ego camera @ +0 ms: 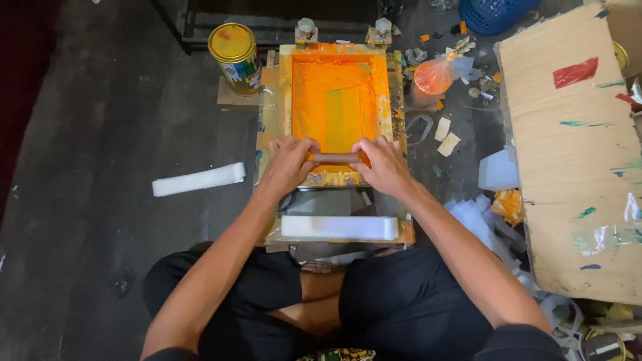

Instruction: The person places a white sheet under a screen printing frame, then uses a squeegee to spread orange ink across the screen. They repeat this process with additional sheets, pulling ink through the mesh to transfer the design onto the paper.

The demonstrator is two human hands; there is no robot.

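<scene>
A wooden printing screen frame [284,87] smeared with orange ink lies on the floor in front of my crossed legs. Both hands grip a brown wooden squeegee handle [336,158] at the near end of the orange mesh [338,100]. My left hand [289,164] holds its left end and my right hand [383,165] holds its right end. The blade under the handle is hidden by my fingers. A white strip [339,227] lies across the base below the frame.
A yellow paint can [234,55] stands at the frame's upper left. A bag of orange ink [433,75] and paper scraps lie to the right. A large paint-marked cardboard sheet [575,154] fills the right side. A white strip [198,179] lies left.
</scene>
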